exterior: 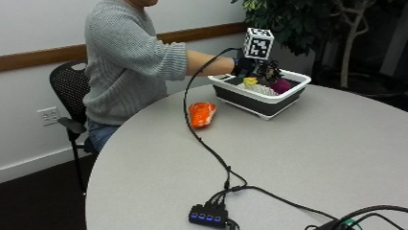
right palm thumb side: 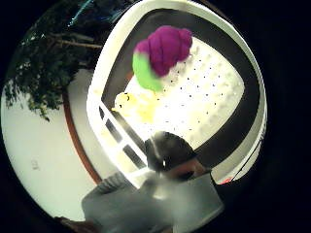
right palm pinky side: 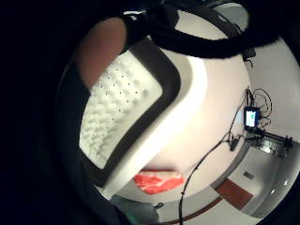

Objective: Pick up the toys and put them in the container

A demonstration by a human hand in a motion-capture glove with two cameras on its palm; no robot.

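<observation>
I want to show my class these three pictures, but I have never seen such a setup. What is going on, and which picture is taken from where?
A person at a round table works with a gloved right hand, which hovers over a white and black container. The outside view comes from a camera across the table. The two round pictures come from cameras on that palm, looking down into the container. Inside lie a purple and green toy and a yellow toy. An orange toy lies on the table beside the container. Whether the hand holds anything cannot be seen.
</observation>
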